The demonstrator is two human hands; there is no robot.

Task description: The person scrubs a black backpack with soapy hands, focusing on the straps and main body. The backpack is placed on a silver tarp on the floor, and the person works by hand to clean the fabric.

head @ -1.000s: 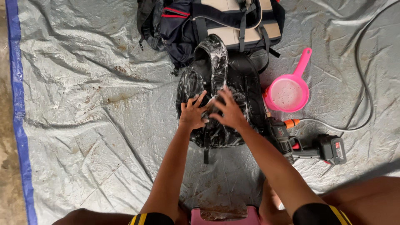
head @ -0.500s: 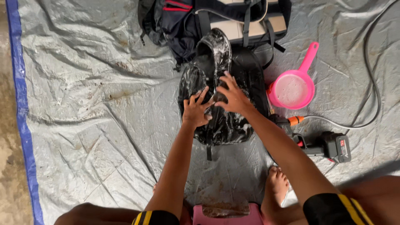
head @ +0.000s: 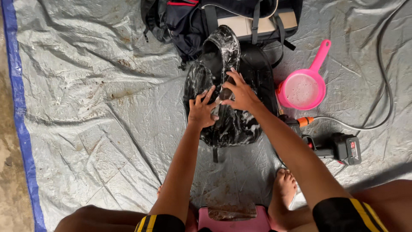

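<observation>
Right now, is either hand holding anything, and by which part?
The right hand grips a small brush, mostly hidden under its fingers. The left hand holds nothing, pressing flat on the soapy black backpack.

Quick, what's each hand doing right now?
Left hand: open, fingers spread on the soapy black backpack.
Right hand: closed on a small brush.

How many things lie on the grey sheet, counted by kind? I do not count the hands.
Backpacks: 2, the soapy black backpack under the left hand and right hand, and the dark backpack behind it
Pink scoops: 1
Battery sprayers: 1
Hoses: 1
Pink stools: 1
Total: 6
</observation>
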